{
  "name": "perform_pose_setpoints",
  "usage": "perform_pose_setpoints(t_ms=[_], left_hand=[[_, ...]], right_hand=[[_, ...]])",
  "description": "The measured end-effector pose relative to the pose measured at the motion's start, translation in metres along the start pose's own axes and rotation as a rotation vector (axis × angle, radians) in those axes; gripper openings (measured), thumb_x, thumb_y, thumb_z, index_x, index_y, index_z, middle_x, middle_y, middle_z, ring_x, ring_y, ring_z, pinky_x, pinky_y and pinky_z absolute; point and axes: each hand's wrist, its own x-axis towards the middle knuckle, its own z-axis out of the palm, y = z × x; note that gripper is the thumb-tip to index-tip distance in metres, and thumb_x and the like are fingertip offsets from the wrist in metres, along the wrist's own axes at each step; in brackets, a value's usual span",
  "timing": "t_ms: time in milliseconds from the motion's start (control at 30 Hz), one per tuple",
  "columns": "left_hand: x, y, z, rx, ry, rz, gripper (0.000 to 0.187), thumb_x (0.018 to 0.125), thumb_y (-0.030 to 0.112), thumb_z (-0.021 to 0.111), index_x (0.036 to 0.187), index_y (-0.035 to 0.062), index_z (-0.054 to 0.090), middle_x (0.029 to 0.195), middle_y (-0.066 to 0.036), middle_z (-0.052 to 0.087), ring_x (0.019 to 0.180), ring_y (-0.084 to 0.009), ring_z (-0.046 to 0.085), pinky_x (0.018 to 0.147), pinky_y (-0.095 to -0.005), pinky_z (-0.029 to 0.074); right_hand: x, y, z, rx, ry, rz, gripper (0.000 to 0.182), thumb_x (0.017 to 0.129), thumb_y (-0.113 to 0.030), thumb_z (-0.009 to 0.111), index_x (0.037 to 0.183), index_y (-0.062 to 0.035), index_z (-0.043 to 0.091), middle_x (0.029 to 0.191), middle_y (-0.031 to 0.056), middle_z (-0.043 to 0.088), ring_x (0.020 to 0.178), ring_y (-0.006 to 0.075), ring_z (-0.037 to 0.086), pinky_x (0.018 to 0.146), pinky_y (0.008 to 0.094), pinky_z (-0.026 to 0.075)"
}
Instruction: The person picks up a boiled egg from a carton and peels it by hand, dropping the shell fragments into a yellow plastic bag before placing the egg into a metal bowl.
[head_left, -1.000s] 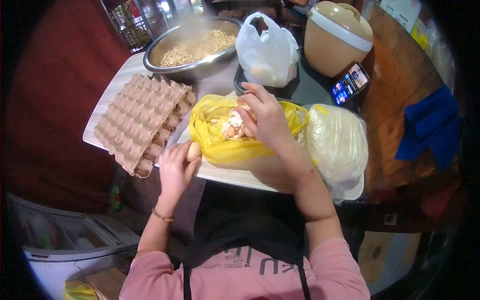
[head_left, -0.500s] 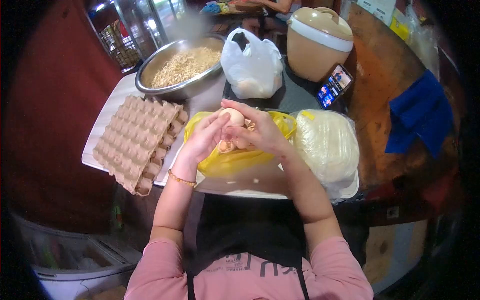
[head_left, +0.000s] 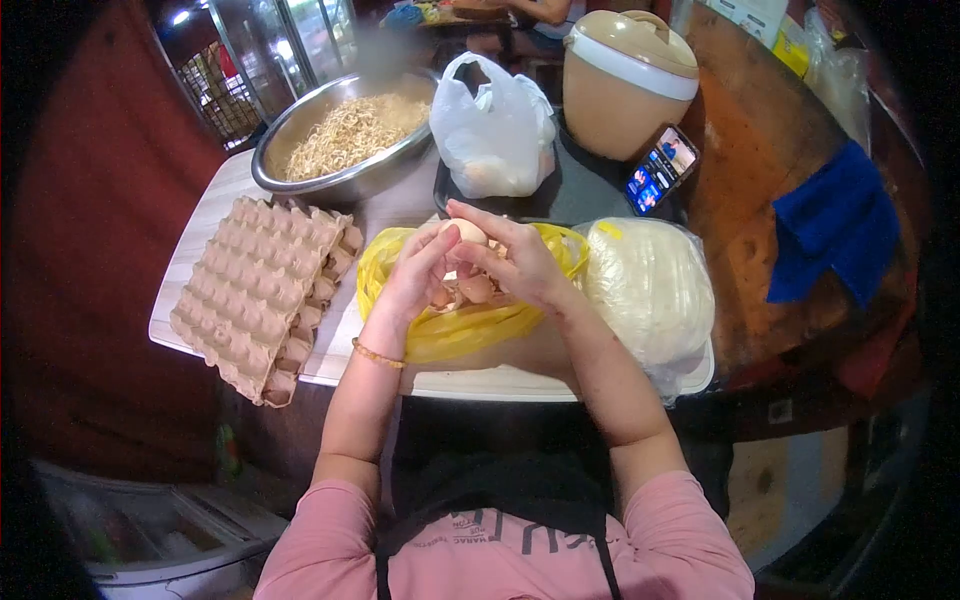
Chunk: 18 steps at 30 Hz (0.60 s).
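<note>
A pale egg [head_left: 466,232] is held between both my hands, above an open yellow plastic bag [head_left: 455,335]. My left hand [head_left: 422,268] wraps round its left side, with the thumb on top. On the right, my right hand [head_left: 518,262] has its fingers curled over and against the egg. Brown eggshell pieces [head_left: 478,288] lie inside the bag under my hands. The lower part of the egg is partly hidden by my fingers.
Stacked egg cartons [head_left: 255,290] lie at the left, below a metal bowl [head_left: 345,140] of pale shreds. Behind the hands stand a white bag [head_left: 493,135], a beige container [head_left: 625,90] and a phone [head_left: 662,168]. A wrapped pale bundle [head_left: 650,290] sits right; beyond is a blue cloth [head_left: 838,225].
The view has shifted slightly, so the cartons and bowl appear further left. My hands remain round the egg, with the fingers slightly shifted.
</note>
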Motion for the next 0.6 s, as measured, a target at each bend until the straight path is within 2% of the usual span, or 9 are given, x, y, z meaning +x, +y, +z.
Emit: perform_pose_setpoints(t_ms=[367,467,533,600], left_hand=[[-0.0056,0.0058,-0.0029,0.067,-0.008,0.039,0.031,0.094,0.028,0.056,0.109,0.0006,0.059,0.094,-0.004,0.064,0.082,-0.0088,0.059,0.067,-0.0228,0.046],[-0.0059,0.0081,-0.0015,0.106,0.02,0.06,0.03,0.093,0.026,0.057,0.109,0.0007,0.059,0.095,-0.004,0.064,0.083,-0.0085,0.059,0.067,-0.0225,0.046],[-0.0054,0.0077,-0.0034,0.12,0.026,0.066,0.03,0.093,0.025,0.058,0.109,0.0008,0.059,0.095,-0.004,0.064,0.083,-0.0084,0.059,0.067,-0.0223,0.046],[-0.0034,0.0057,-0.0068,0.129,0.0,0.066,0.03,0.095,0.022,0.054,0.116,0.0002,0.055,0.098,-0.003,0.062,0.081,-0.0065,0.058,0.068,-0.0204,0.047]], right_hand=[[0.0015,-0.007,0.007,-0.137,-0.01,-0.055,0.052,0.088,-0.028,0.063,0.131,-0.0015,0.05,0.124,0.0205,0.058,0.114,0.0305,0.058,0.095,0.0347,0.045],[0.0019,-0.006,0.0079,-0.16,-0.004,-0.069,0.051,0.088,-0.028,0.062,0.131,-0.0027,0.051,0.124,0.0193,0.058,0.114,0.0316,0.057,0.096,0.037,0.044],[0.0027,-0.0035,0.0077,-0.224,-0.015,-0.102,0.05,0.089,-0.028,0.061,0.132,-0.0047,0.05,0.124,0.0176,0.058,0.114,0.0318,0.057,0.097,0.0427,0.042],[0.0029,-0.0036,0.0075,-0.279,-0.02,-0.109,0.05,0.089,-0.028,0.06,0.133,-0.0057,0.049,0.124,0.017,0.058,0.113,0.0315,0.058,0.098,0.0454,0.042]])
